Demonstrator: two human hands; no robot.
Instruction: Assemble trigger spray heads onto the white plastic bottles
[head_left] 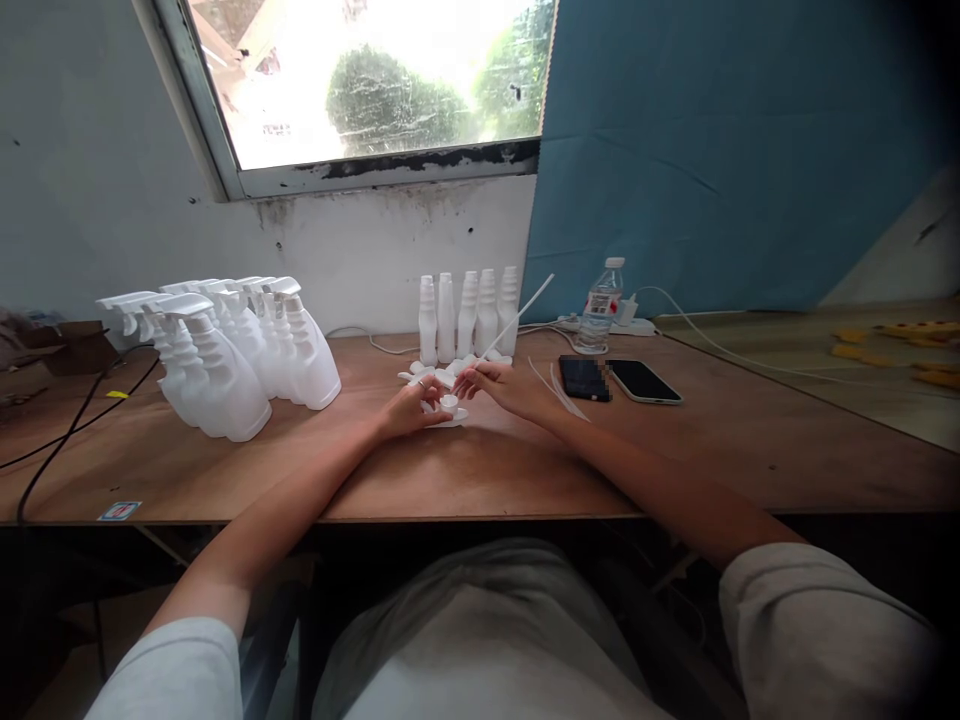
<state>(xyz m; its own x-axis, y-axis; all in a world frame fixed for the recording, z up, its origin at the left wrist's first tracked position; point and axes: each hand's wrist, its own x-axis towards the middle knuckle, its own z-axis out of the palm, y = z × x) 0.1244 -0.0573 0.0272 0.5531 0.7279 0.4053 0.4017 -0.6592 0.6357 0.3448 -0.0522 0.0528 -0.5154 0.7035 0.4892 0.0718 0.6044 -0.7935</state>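
The left grip [409, 408] holds a white sprayer part [449, 403]; just beside it, the right grip [496, 387] pinches a thin tube [526, 306]. White bottles [467, 320] stand beyond.

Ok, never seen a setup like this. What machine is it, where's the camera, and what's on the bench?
No machine: these are a person's bare hands, seen from a camera worn on that person's head, looking forward and down. The left hand holds a small white part; the right hand grips a thin white tube. On the brown table, white spray bottles stand at left, five slim white bottles behind the hands. At right: a water bottle and two dark-screened devices.
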